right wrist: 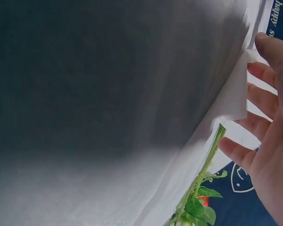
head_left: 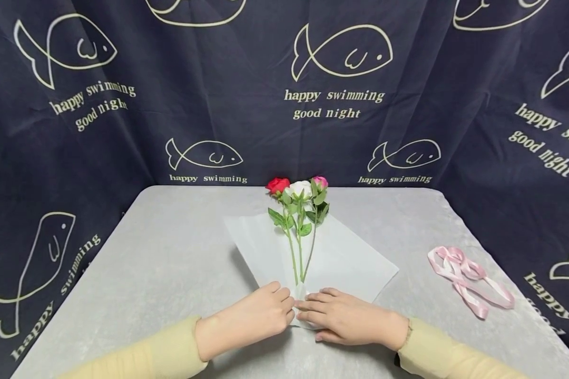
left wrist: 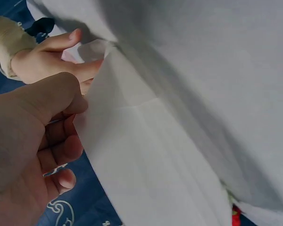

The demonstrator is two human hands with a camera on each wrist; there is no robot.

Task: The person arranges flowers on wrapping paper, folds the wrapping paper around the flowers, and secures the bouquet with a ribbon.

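three flowers point(head_left: 300, 190) lie on one white sheet point(head_left: 353, 258), one left hand point(head_left: 270, 309) and one right hand point(head_left: 343, 317) at its near end, one heap of pink ribbon point(head_left: 476, 271) right of it.

A: What closes off the far side?
B: A dark navy cloth point(head_left: 256, 121), hung in folds, bearing pale fish outlines point(head_left: 353, 51) and lettering point(head_left: 334, 96), "happy swimming" and "good night".
A: Left and right?
B: The same cloth on both sides.
A: Furniture?
B: One table point(head_left: 166, 247), top pale grey and mottled, far corners rounded.
A: Light?
B: Even, casting soft shadows.
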